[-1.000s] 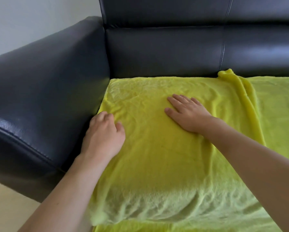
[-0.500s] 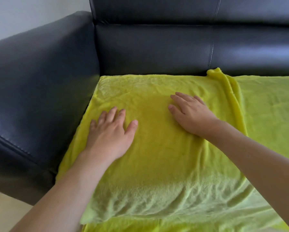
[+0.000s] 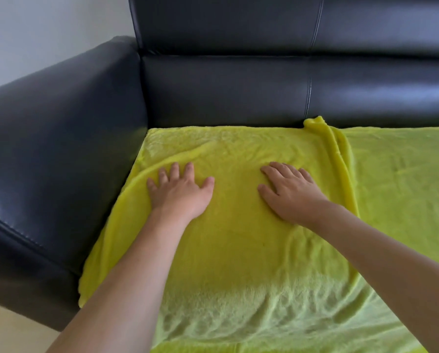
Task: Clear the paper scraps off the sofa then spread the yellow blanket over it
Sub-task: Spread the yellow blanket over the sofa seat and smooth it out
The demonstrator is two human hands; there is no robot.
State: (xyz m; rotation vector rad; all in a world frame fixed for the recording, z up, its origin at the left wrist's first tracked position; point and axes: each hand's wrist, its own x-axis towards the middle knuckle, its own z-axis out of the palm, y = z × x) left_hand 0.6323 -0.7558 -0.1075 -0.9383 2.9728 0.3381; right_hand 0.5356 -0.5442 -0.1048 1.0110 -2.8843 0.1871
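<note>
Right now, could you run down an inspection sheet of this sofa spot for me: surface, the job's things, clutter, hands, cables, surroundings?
Surface: black leather sofa; its seat is covered by cloth, while the armrest and backrest are bare.
Job's things: yellow blanket lies spread over the seat and hangs over the front edge; a raised fold runs from the backrest toward the front. Paper scraps: nothing seen.
Clutter: nothing seen.
Hands: left hand and right hand both lie flat, palms down, on the blanket, fingers straight, holding nothing.
Cables: nothing seen.
Surroundings: pale wall behind the armrest; a patch of light floor at the lower left.
</note>
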